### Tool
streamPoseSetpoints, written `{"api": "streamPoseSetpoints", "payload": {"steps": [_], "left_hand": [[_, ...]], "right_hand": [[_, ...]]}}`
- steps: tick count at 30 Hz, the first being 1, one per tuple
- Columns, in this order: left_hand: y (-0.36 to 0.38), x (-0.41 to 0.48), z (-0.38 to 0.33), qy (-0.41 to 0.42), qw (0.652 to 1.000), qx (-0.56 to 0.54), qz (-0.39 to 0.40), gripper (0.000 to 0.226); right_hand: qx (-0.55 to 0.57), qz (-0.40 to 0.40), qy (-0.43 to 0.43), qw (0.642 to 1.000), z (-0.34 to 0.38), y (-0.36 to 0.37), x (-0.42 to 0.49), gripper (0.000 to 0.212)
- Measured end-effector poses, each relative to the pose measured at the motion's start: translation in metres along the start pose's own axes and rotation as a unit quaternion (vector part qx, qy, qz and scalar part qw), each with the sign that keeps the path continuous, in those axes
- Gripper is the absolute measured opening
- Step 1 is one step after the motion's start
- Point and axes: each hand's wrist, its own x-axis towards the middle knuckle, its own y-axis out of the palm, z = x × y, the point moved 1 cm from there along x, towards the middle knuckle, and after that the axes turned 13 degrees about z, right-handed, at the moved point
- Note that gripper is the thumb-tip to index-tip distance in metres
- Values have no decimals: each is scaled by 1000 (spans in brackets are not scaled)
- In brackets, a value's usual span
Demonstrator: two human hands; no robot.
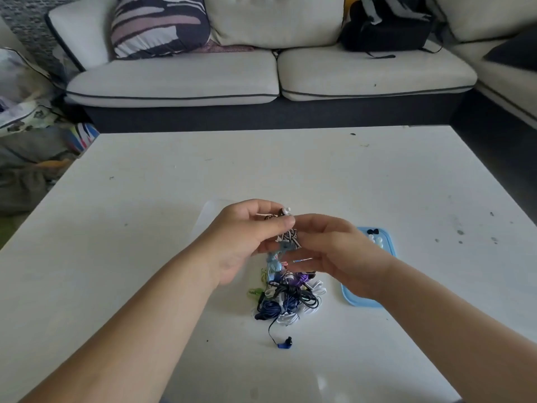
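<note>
Far behind the heap of tangled earphone cables we see a long cream fabric sofa with dark piping. Under the heap spreads a wide white table top, flecked with small dark marks. Just right of the heap sits a pale blue plastic tray with rounded corners, with small white and black beads at its far end. The heap itself mixes dark blue, black, white, purple and green cords.

Directly above the heap, the left hand and the right hand meet off the table. Between them we find a black-and-white striped earphone cord, bunched into a small knot, with a white earbud poking up at its top. The left thumb and forefinger pinch its upper part, and the right fingers curl against its right side. A pale blue cord hangs from there into the heap. Just in front of the heap lies a dark blue earbud.
</note>
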Motion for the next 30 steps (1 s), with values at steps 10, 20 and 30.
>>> {"api": "streamPoseSetpoints", "payload": {"steps": [10, 20, 30], "left_hand": [[1, 2, 0, 17, 999, 18, 21, 27], [19, -2, 3, 34, 997, -55, 49, 11], [44, -1, 7, -8, 994, -109, 4, 9]], "right_hand": [[-77, -117, -42, 989, 4, -4, 0, 21], [-23, -65, -112, 991, 2, -8, -12, 26], [-41, -71, -65, 995, 1, -15, -36, 21]]}}
